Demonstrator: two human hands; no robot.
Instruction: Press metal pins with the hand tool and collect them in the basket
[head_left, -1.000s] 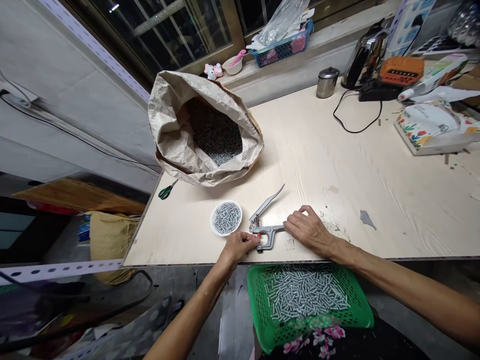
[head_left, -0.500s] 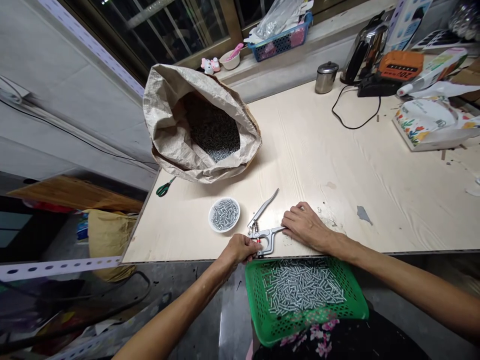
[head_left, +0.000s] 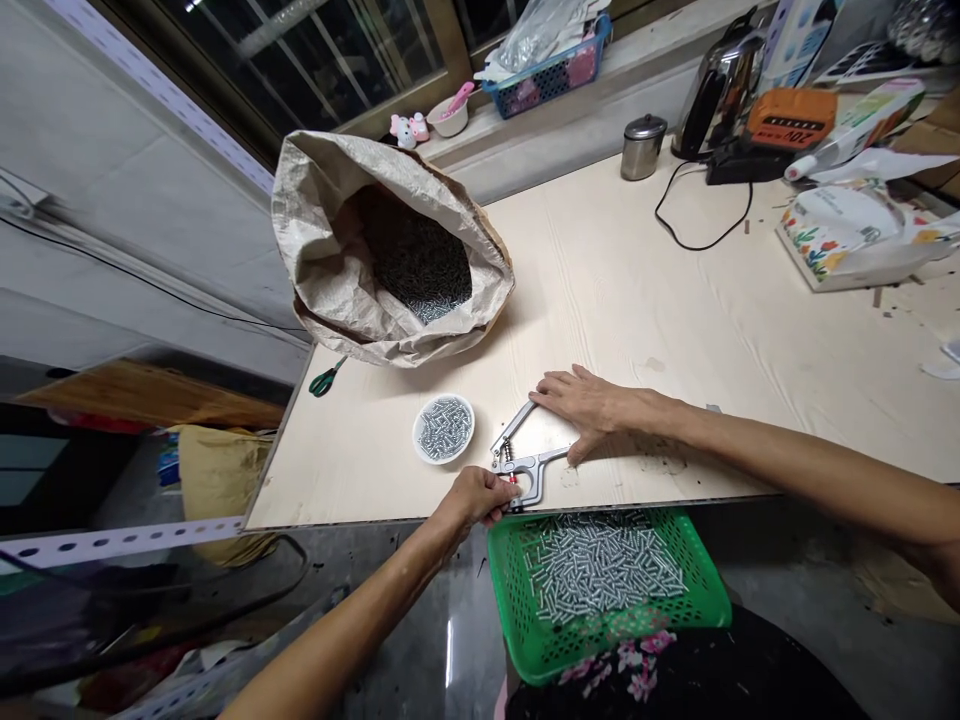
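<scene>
The silver snap pliers (head_left: 531,482) lie on the table near its front edge, handles spread apart, with a spring and a small red part by the jaws. My left hand (head_left: 480,495) is pinched closed right at the jaws; whatever is between its fingertips is too small and covered to make out. Across the two handles spans my right hand (head_left: 592,405), fingers over the end of the upper handle and thumb against the lower one. A white bowl (head_left: 417,447) of small silver metal pieces stands left of the pliers. Below the table edge, a green basket (head_left: 517,640) holds many similar pieces.
A large open sack (head_left: 315,220) with metal pieces inside stands at the back left, green-handled scissors (head_left: 324,382) beside it. Farther right are a metal canister (head_left: 643,150), a kettle (head_left: 720,85), a black cord and a tissue pack (head_left: 840,230). The table's edge runs just below my hands.
My right hand has moved up from the lower handle and now reaches over the upper handle too. The upper handle is tilted slightly lower. My left hand stays at the jaws.
</scene>
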